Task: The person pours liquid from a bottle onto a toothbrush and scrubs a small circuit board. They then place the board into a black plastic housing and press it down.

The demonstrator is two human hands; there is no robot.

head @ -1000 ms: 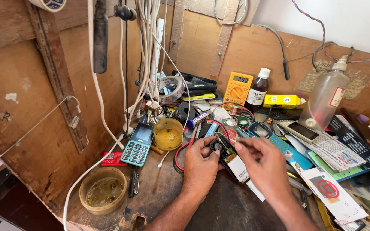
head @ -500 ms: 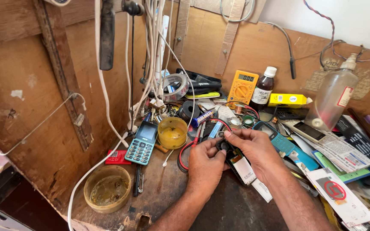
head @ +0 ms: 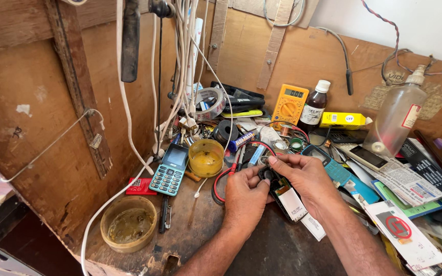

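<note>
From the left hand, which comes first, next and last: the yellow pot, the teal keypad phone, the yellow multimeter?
From the left hand:
1. Yellow pot, just up and left of it.
2. Teal keypad phone, further left on the bench.
3. Yellow multimeter, far back against the wooden wall.

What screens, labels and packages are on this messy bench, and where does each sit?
Teal keypad phone: left of the hands, dark blank screen.
Yellow multimeter: propped against the back wall, small grey display.
Brown bottle: beside the multimeter, white cap and label.
Yellow box: flat, right of the bottle.
Clear plastic bottle: far right, small red-edged label.
</note>
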